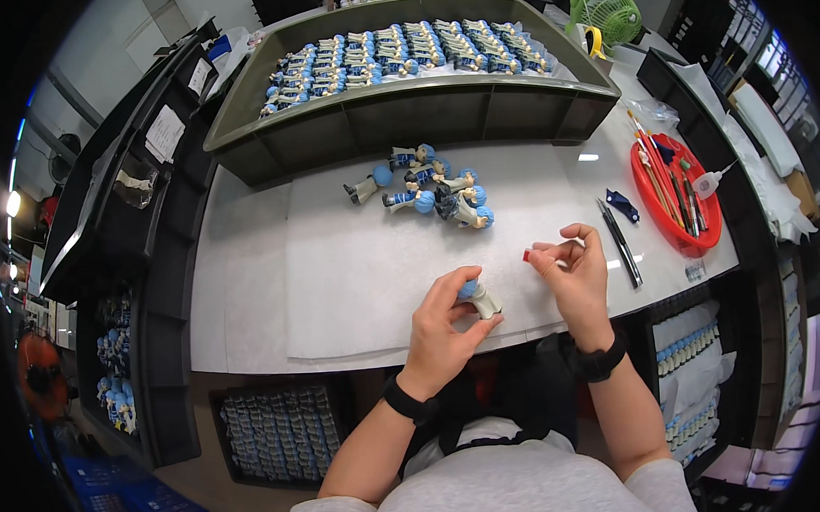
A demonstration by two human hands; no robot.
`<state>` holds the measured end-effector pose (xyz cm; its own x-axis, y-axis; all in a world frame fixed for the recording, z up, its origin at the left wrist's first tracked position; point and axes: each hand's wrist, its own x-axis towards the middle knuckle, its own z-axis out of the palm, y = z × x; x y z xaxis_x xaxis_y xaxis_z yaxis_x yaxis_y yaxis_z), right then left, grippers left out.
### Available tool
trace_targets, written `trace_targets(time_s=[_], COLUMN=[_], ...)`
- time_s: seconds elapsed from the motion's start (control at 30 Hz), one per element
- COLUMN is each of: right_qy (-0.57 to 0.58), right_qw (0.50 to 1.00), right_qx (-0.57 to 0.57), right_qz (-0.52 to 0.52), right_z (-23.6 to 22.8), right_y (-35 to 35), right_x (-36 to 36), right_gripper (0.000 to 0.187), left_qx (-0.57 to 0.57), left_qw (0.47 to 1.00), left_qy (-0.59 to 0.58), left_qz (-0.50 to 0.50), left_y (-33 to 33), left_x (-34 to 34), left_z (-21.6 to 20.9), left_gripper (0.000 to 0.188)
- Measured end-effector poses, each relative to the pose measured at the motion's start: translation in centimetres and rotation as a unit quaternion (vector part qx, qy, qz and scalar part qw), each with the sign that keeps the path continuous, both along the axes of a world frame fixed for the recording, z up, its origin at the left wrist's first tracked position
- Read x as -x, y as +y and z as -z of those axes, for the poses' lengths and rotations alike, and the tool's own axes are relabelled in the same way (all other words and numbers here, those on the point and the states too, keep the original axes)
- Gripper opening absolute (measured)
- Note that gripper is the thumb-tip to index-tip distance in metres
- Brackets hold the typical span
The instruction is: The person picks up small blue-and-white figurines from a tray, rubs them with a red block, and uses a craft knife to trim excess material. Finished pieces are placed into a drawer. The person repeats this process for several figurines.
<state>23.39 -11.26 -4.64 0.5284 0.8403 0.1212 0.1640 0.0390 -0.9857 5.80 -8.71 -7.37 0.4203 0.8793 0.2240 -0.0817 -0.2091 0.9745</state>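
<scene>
My left hand (447, 325) is closed around a small figurine (485, 302) with blue hair and a pale cream body, just above the front part of the white worktop. Its hair is partly covered by my fingers. To the right, my right hand (573, 273) pinches a tiny red piece (526, 255) between thumb and fingertips; its exact kind is too small to make out. The two hands are apart. Beyond them lies a loose group of several blue-haired figurines (423, 200) in blue, white and dark clothing, resting on their sides.
A large grey tray (405, 121) packed with figurine rows stands at the back. At the right are a red basket (642, 189) of brushes, a small bottle (707, 184), black pens (621, 244) and a dark blue piece (622, 205). A green fan (607, 14) stands behind.
</scene>
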Motion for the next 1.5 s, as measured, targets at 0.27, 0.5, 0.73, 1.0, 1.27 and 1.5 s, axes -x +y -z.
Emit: trace_targets(time_s=[0.27,0.5,0.73,1.0,1.27,1.5], right_qy=[-0.107,0.184,0.196,0.197,0.220,0.205], right_qw=[0.992,0.944,0.942,0.940,0.934,0.939], right_qx=[-0.046,0.060,0.051,0.018,0.011,0.015], right_qz=[-0.056,-0.268,-0.267,-0.277,-0.283,-0.277], right_z=[0.0,0.8,1.1,1.5,1.6,1.8], right_y=[-1.6,-1.9,-2.4,-2.9,-3.2,-3.0], right_x=[0.1,2.2,2.5,2.2,2.0,2.3], right_gripper=[0.036,0.027,0.026,0.027,0.028,0.025], left_qx=[0.115,0.154,0.191,0.196,0.163,0.119], left_qw=[0.981,0.973,0.977,0.978,0.984,0.984], left_qy=[-0.146,-0.154,-0.089,-0.067,-0.069,-0.134], left_qz=[0.063,0.073,0.010,0.002,-0.003,0.009], left_y=[0.5,0.9,1.0,0.9,0.7,0.3], left_x=[0.7,1.5,0.9,0.5,0.8,1.2], left_z=[0.1,-0.2,-0.2,-0.3,-0.3,-0.3], left_gripper=[0.071,0.054,0.035,0.036,0.032,0.029])
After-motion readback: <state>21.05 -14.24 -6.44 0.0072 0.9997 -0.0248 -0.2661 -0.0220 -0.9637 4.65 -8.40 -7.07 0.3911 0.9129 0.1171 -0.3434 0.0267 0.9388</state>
